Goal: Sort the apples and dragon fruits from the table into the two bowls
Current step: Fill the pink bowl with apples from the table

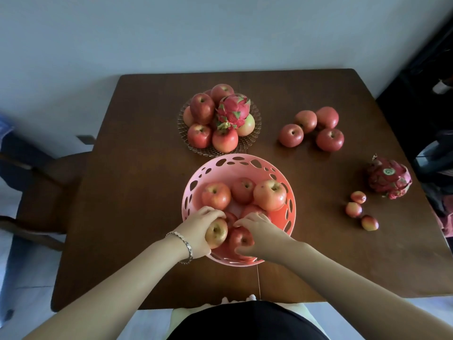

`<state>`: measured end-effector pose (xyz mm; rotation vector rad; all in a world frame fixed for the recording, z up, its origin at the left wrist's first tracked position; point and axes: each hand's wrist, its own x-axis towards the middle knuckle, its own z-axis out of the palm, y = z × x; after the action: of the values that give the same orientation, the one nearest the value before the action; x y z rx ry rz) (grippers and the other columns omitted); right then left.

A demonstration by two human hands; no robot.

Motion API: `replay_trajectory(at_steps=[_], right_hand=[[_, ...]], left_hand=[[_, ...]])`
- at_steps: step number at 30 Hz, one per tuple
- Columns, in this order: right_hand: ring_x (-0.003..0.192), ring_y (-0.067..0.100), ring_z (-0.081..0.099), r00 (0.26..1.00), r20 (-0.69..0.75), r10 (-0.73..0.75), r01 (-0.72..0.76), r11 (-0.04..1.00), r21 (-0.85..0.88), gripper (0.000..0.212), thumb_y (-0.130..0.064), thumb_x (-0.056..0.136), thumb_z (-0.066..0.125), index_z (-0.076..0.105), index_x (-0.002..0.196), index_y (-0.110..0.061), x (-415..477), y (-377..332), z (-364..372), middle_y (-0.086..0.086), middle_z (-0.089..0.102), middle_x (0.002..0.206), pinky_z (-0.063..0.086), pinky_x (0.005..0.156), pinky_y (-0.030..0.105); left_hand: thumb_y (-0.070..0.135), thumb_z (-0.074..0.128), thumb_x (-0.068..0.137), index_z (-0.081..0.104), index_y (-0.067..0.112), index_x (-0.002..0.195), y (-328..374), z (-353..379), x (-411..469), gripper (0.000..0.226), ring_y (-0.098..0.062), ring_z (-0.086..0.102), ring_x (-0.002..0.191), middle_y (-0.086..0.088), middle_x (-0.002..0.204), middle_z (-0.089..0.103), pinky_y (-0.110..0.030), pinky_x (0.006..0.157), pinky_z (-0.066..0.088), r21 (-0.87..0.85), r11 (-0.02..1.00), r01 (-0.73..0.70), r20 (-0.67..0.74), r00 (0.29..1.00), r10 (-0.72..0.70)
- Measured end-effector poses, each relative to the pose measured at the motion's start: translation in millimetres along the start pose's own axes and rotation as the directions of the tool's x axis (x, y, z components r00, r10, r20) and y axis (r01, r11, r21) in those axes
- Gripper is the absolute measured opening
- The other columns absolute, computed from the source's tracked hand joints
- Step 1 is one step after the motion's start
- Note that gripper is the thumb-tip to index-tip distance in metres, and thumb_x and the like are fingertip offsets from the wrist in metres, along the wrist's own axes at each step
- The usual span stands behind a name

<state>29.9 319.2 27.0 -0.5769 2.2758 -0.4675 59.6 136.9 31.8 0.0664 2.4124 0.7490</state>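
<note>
Both hands are down in the pink bowl (279, 217), near middle of the tabletop (137, 192). The left hand (196, 229) has its fingers (212, 213) curled round a yellowish apple (216, 233). The right hand (258, 233) grips a red apple (241, 239) right beside it, the two fruits touching. The glass bowl (201, 150) just behind holds apples plus a dragon fruit (234, 109). Four loose apples (291, 135) sit far right. There's a second dragon fruit (388, 179) by the right edge, with three small fruits (353, 209) just nearer.
</note>
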Motion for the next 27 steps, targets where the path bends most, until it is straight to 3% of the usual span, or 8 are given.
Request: replay_trajectory(at_steps=[4,7,13,16,19,22,24,27], right_hand=[[0.128,0.02,0.032,1.0,-0.006,-0.006,0.006,1.0,0.023,0.064,-0.039,0.078,0.067,0.042,0.136,-0.027,-1,1,0,-0.003,0.04,0.137,0.036,0.106,0.036],[0.127,0.018,0.035,0.999,-0.04,-0.031,0.033,0.998,0.048,0.063,-0.038,0.076,0.07,0.046,0.133,-0.026,-1,3,-1,-0.003,0.043,0.135,0.036,0.105,0.033],[0.13,0.017,0.031,0.991,-0.118,-0.057,0.062,0.997,0.042,0.073,-0.039,0.074,0.073,0.04,0.137,-0.024,-5,5,0,-0.003,0.042,0.138,0.031,0.109,0.031],[0.131,0.019,0.029,0.96,-0.233,-0.155,0.172,0.984,0.053,0.09,-0.037,0.07,0.076,0.026,0.145,-0.027,-7,-3,1,-0.004,0.032,0.143,0.031,0.111,0.034],[0.13,0.02,0.036,0.917,-0.253,-0.309,0.318,0.948,-0.006,0.101,-0.038,0.067,0.079,0.019,0.147,-0.03,-10,-7,-5,-0.003,0.029,0.145,0.04,0.105,0.037],[0.123,0.019,0.045,0.888,-0.246,-0.389,0.379,0.921,-0.091,0.09,-0.031,0.07,0.076,0.027,0.146,-0.027,-19,-2,-24,0.0,0.036,0.141,0.044,0.093,0.027],[0.119,0.015,0.047,0.902,-0.241,-0.358,0.328,0.932,-0.157,0.085,-0.027,0.07,0.074,0.031,0.143,-0.031,-23,9,-37,-0.002,0.038,0.137,0.042,0.081,0.021],[0.114,0.023,0.054,0.948,-0.276,-0.157,0.114,0.98,-0.165,0.084,-0.04,0.07,0.074,0.031,0.142,-0.031,-23,32,-45,-0.003,0.037,0.138,0.048,0.084,0.03]], left_hand=[[0.008,0.057,0.077,0.032,0.031,0.137,4,2,-1,0.069,-0.015,0.02,0.135,0.012,0.145,0.021,-0.023,0.109,0.026,0.065,0.997,-0.035,0.086,0.996,0.029],[0.02,0.068,0.074,0.032,0.025,0.135,7,-3,-2,0.071,-0.013,0.035,0.129,0.008,0.138,0.032,-0.019,0.1,0.034,-0.019,1.0,0.014,0.042,0.999,-0.013],[0.03,0.072,0.069,0.032,0.021,0.136,7,6,-7,0.079,-0.02,0.048,0.119,0.0,0.136,0.036,-0.028,0.096,0.046,0.14,0.985,0.099,-0.083,0.993,-0.088],[0.028,0.075,0.064,0.034,0.023,0.133,19,3,-10,0.081,-0.015,0.054,0.111,0.003,0.126,0.049,-0.025,0.088,0.05,0.052,0.994,0.091,-0.178,0.981,-0.081],[0.026,0.079,0.063,0.017,0.023,0.138,40,-5,-15,0.097,-0.009,0.058,0.09,0.007,0.105,0.055,-0.015,0.071,0.049,-0.102,0.994,0.028,-0.173,0.984,-0.046],[0.026,0.08,0.065,0.0,0.026,0.144,57,-11,-14,0.113,-0.007,0.05,0.108,0.009,0.117,0.041,-0.019,0.09,0.045,-0.275,0.961,0.016,-0.114,0.992,-0.049],[0.023,0.081,0.065,0.0,0.028,0.146,60,-10,-8,0.115,-0.006,0.04,0.121,0.012,0.129,0.031,-0.022,0.101,0.039,-0.393,0.92,-0.004,-0.069,0.997,-0.025],[0.024,0.078,0.07,0.02,0.026,0.142,57,-3,2,0.092,-0.005,0.046,0.117,0.009,0.136,0.036,-0.021,0.098,0.043,-0.43,0.902,-0.044,-0.082,0.997,0.009]])
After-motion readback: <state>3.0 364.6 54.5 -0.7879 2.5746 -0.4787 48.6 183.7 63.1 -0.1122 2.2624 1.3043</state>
